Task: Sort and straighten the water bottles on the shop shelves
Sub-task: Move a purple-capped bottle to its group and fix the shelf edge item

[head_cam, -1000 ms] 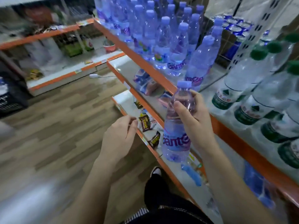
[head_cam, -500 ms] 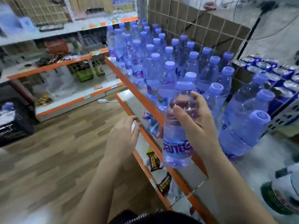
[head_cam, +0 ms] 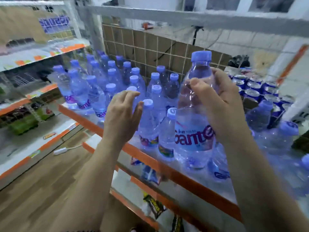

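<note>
Partly hidden: snack packets (head_cam: pixel 155 206), blurred, lying below the orange shelf edge (head_cam: pixel 150 158).
Right hand (head_cam: pixel 224 111): fingers and thumb curled round the bottle (head_cam: pixel 192 136), covering its right side.
Left hand (head_cam: pixel 122 118): fingers loosely spread, holding nothing, just before the front row.
Bottle look: clear, blue cap, upright, label half readable, above the shelf's front.
Rows of bottles (head_cam: pixel 100 84): blue-capped, standing behind.
Cans (head_cam: pixel 257 91): far right, blurred.

An orange-edged shelf (head_cam: pixel 87 118) carries upright bottles (head_cam: pixel 97 96) crowded from its left end across the front; cans (head_cam: pixel 253 93) stand at its right back.
</note>
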Available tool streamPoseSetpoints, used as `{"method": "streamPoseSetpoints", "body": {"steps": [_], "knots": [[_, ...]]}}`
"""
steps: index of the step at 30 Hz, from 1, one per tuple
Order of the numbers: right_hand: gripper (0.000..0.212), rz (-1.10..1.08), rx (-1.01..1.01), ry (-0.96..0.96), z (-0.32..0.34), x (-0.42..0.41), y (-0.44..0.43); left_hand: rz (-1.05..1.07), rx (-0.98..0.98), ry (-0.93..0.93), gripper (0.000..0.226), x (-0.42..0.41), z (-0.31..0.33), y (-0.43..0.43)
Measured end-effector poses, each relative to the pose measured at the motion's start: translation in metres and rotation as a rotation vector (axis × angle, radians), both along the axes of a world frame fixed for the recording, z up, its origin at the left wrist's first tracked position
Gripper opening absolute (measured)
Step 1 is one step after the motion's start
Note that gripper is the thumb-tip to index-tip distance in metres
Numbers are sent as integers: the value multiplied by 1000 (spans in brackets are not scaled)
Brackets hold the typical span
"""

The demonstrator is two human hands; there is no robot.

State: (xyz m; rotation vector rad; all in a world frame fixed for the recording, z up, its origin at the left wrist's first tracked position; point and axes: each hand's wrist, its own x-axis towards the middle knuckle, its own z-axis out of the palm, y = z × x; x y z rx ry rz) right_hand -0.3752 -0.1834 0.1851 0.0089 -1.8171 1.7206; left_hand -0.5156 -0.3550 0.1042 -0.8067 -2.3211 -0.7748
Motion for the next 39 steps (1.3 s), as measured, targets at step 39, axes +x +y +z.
{"method": "streamPoseSetpoints", "body": {"steps": [39], "knots": [[36,-436,694,-530,17,-100,24,-399,-214,-39,57,-94,18,49]]}}
